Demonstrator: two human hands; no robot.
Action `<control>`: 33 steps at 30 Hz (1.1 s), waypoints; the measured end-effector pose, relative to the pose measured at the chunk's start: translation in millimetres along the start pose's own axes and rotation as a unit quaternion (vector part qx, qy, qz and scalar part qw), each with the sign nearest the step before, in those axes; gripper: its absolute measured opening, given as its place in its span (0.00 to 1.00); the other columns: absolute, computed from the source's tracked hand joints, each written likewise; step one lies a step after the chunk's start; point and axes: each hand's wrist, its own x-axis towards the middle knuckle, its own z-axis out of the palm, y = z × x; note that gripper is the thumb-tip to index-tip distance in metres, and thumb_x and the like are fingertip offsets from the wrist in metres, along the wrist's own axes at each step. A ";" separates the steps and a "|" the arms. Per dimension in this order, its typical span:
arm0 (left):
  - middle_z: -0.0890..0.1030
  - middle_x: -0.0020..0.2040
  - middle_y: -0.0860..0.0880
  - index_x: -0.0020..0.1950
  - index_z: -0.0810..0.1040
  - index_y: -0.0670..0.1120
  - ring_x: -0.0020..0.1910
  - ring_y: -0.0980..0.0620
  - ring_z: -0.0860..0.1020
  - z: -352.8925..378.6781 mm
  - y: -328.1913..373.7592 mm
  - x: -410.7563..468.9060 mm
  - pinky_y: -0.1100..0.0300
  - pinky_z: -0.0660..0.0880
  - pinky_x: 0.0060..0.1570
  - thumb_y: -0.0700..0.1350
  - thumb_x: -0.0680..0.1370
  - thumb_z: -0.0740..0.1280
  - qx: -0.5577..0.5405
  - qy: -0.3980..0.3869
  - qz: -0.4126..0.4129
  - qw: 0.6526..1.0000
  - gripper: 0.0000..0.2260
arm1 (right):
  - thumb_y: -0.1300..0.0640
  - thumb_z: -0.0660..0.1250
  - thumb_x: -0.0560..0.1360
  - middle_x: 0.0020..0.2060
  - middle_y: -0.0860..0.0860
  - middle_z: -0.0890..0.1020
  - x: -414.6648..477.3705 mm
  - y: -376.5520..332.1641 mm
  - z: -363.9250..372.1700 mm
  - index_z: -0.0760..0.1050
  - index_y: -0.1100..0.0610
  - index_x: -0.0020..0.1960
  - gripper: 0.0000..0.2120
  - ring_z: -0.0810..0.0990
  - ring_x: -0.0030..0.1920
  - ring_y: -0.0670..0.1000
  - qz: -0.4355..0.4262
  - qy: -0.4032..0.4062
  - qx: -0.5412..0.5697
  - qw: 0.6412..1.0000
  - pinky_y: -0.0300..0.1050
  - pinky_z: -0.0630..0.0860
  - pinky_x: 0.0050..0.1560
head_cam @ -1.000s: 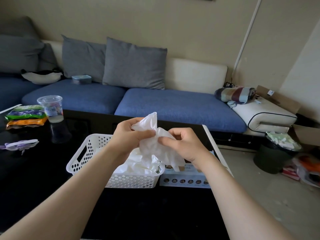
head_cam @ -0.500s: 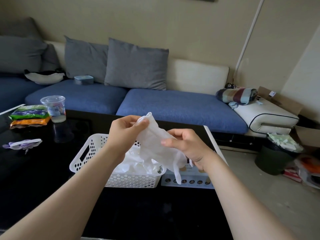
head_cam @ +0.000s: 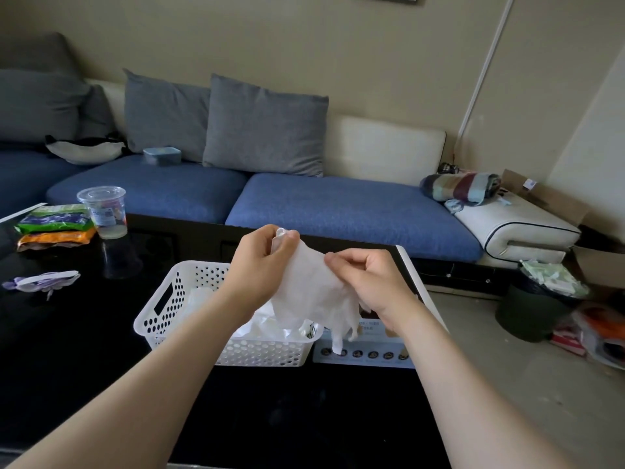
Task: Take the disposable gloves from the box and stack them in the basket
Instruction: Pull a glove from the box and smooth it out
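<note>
A thin white disposable glove (head_cam: 313, 292) hangs spread between both hands above the basket's right end. My left hand (head_cam: 260, 265) pinches its cuff at the top left. My right hand (head_cam: 367, 282) pinches the cuff's other edge, and the glove's fingers dangle below. A white perforated plastic basket (head_cam: 169, 306) stands on the black table (head_cam: 84, 367) with several crumpled white gloves (head_cam: 270, 328) inside. The glove box (head_cam: 365, 352) lies flat just right of the basket, mostly hidden by my right wrist and the glove.
On the table's left stand a clear plastic cup (head_cam: 103, 211), green and orange snack packs (head_cam: 54, 226) and a small purple-white item (head_cam: 42, 280). A blue sofa (head_cam: 338, 211) runs behind the table. A dark bin (head_cam: 537, 306) stands on the floor to the right.
The glove was bunched between my hands; now both hands have pulled apart and stretched it flat, with its fingers hanging down.
</note>
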 end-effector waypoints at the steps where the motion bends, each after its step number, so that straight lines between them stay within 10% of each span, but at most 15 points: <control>1: 0.78 0.38 0.50 0.49 0.79 0.39 0.37 0.55 0.77 2.0 0.5 -0.9 0.57 0.75 0.38 0.55 0.84 0.67 -0.019 -0.004 -0.010 1.000 0.18 | 0.49 0.77 0.78 0.43 0.52 0.89 -0.7 0.1 -2.3 0.88 0.55 0.48 0.09 0.87 0.44 0.50 0.005 -0.002 0.019 1.000 0.39 0.79 0.41; 12: 0.85 0.48 0.43 0.58 0.83 0.38 0.45 0.48 0.83 -14.7 -3.3 0.2 0.55 0.81 0.44 0.54 0.83 0.70 -0.140 -0.148 -0.097 0.974 0.19 | 0.50 0.80 0.75 0.47 0.54 0.90 4.8 8.5 -6.1 0.88 0.53 0.50 0.08 0.89 0.51 0.56 0.049 -0.004 0.048 0.998 0.51 0.84 0.55; 18: 0.87 0.49 0.42 0.50 0.86 0.47 0.48 0.44 0.85 -48.1 -34.7 10.0 0.45 0.84 0.50 0.54 0.84 0.68 0.030 -0.044 -0.155 0.986 0.12 | 0.58 0.77 0.75 0.42 0.44 0.89 17.0 13.7 24.3 0.86 0.45 0.55 0.11 0.87 0.48 0.42 0.050 -0.047 -0.155 0.986 0.38 0.77 0.47; 28: 0.85 0.50 0.48 0.54 0.81 0.52 0.48 0.46 0.85 -85.7 -62.3 19.7 0.49 0.85 0.42 0.54 0.85 0.64 0.129 0.005 -0.167 0.977 0.09 | 0.58 0.68 0.80 0.37 0.49 0.84 37.5 16.1 65.7 0.80 0.49 0.50 0.05 0.81 0.38 0.49 -0.040 -0.005 -0.225 0.973 0.37 0.75 0.38; 33: 0.82 0.51 0.45 0.55 0.78 0.49 0.46 0.46 0.82 -93.0 -70.6 22.3 0.54 0.81 0.35 0.52 0.87 0.62 0.148 0.024 -0.171 0.974 0.09 | 0.55 0.69 0.82 0.37 0.50 0.83 50.0 23.5 86.4 0.77 0.46 0.52 0.04 0.82 0.36 0.55 -0.076 -0.005 -0.306 0.949 0.55 0.80 0.37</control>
